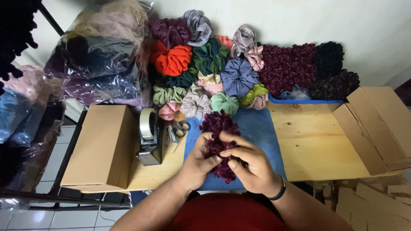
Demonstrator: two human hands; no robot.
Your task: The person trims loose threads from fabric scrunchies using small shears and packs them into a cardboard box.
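Maroon fuzzy scrunchie [217, 141] sits at lower centre over the blue cloth [261, 128] on the worktop [312, 145], left hand [198, 164] and right hand [252, 169] both gripping it; fingertip pinches would likely shape it evenly.

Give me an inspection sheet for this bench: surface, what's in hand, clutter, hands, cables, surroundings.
Surface: wooden table, blue mat in the middle.
Job's things: maroon scrunchie, fluffy, held over the mat.
Clutter: scrunchie pile, tape dispenser, scissors, closed box, open box.
Grippers: left hand and right hand both grip the scrunchie.
Cables: a thin one below the table edge.
Surroundings: bagged fabric, white wall, tiled floor.
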